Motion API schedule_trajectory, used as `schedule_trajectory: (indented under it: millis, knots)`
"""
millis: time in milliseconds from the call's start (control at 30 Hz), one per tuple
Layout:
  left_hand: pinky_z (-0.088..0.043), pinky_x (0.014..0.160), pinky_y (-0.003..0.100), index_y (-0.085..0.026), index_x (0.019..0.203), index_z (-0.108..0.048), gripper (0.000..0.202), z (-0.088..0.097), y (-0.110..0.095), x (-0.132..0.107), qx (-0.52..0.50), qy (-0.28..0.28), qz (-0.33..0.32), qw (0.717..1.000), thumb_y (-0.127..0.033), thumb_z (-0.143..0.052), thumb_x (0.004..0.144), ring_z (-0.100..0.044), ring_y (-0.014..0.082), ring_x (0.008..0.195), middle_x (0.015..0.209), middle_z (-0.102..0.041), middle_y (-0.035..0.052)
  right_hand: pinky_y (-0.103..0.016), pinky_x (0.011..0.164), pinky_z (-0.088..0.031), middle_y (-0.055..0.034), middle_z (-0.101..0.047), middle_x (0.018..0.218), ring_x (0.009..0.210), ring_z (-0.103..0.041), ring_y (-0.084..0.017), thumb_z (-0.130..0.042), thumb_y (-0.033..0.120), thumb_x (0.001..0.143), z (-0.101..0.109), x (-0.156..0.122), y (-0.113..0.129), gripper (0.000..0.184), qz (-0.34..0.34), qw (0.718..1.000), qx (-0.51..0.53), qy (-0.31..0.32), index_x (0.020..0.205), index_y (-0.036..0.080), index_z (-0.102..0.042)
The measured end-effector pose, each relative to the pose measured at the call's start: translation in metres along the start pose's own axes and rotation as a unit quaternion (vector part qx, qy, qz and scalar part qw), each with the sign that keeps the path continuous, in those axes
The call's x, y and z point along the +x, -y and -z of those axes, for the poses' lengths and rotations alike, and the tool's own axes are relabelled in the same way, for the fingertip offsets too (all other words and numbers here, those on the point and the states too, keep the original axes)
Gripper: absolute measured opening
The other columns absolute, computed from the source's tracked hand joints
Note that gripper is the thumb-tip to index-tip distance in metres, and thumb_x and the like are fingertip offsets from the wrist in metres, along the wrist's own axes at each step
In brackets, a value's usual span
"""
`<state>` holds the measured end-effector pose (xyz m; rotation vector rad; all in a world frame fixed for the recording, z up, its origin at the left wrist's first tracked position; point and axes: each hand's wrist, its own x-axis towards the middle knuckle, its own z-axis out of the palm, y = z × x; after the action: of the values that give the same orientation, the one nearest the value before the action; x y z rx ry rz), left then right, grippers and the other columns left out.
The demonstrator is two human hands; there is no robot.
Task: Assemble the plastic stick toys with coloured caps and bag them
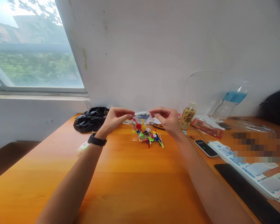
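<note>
Between my two hands hangs a small clear plastic bag (143, 124) with colourful plastic pieces inside, red, yellow, green and white. My left hand (118, 119), with a black band on the wrist, pinches the bag's upper left corner. At the upper right corner my right hand (166, 119) pinches it the same way. Just beyond the bag, to its right, more colourful plastic pieces (157, 137) lie on the wooden table (130, 186); some overlap with the bag from here, so I cannot tell exactly where its contents end.
A black plastic bag (90, 119) sits behind my left hand, a small clear packet (82, 147) by my left wrist. To the right are a drink bottle (188, 116), a red packet (206, 127), a large clear bottle (228, 105), a black device (205, 148) and a white power strip (242, 166).
</note>
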<state>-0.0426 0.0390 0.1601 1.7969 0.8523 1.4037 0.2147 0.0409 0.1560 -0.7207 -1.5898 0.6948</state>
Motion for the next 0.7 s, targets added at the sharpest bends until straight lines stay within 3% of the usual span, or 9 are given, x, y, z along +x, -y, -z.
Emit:
schedule_trajectory:
  millis: [100, 267, 400, 533, 700]
  knots:
    - [-0.066, 0.078, 0.033, -0.015, 0.092, -0.084, 0.028, -0.003, 0.003, 0.001, -0.018, -0.018, -0.004, 1.0, -0.039, -0.089, 0.078, -0.077, 0.0212, 0.081, 0.088, -0.082, 0.0096, -0.038, 0.081, -0.06, -0.0052, -0.077, 0.087, 0.084, -0.071, -0.021, -0.083, 0.043, 0.082, -0.002, -0.001, 0.001, 0.022, -0.007, 1.0, 0.009, 0.0, 0.089, 0.022, -0.082]
    - [-0.064, 0.084, 0.034, -0.015, 0.113, -0.08, 0.042, -0.005, 0.011, 0.005, -0.005, -0.006, -0.023, 1.0, -0.039, -0.088, 0.08, -0.076, 0.0201, 0.085, 0.094, -0.081, 0.0086, -0.038, 0.08, -0.061, -0.0045, -0.075, 0.085, 0.082, -0.07, -0.02, -0.091, 0.044, 0.074, -0.005, 0.001, -0.003, 0.029, -0.014, 1.0, 0.008, -0.015, 0.088, 0.021, -0.08]
    - [-0.062, 0.081, 0.031, -0.015, 0.095, -0.078, 0.026, -0.004, 0.01, 0.006, 0.048, 0.018, -0.037, 0.998, -0.04, -0.08, 0.088, -0.075, 0.0189, 0.084, 0.091, -0.08, 0.0082, -0.037, 0.083, -0.061, -0.005, -0.075, 0.094, 0.089, -0.071, -0.021, -0.085, 0.048, 0.081, -0.006, 0.001, -0.007, 0.032, 0.009, 1.0, -0.026, -0.013, 0.1, 0.022, -0.081]
    - [-0.063, 0.082, 0.031, -0.016, 0.092, -0.071, 0.024, -0.003, 0.007, 0.005, -0.007, 0.024, -0.043, 0.999, -0.037, -0.079, 0.088, -0.076, 0.0179, 0.084, 0.09, -0.079, 0.0078, -0.038, 0.082, -0.062, -0.0046, -0.076, 0.091, 0.085, -0.072, -0.02, -0.083, 0.048, 0.084, -0.007, 0.001, -0.01, 0.026, 0.01, 1.0, -0.006, 0.002, 0.093, 0.024, -0.082]
    - [-0.064, 0.081, 0.032, -0.015, 0.087, -0.078, 0.019, -0.001, -0.001, 0.002, -0.006, -0.01, -0.031, 0.999, -0.034, -0.08, 0.084, -0.077, 0.0198, 0.083, 0.088, -0.08, 0.0088, -0.042, 0.081, -0.063, -0.0044, -0.077, 0.089, 0.081, -0.072, -0.021, -0.086, 0.046, 0.08, -0.008, -0.001, -0.005, 0.023, 0.006, 0.999, 0.037, -0.01, 0.088, 0.024, -0.084]
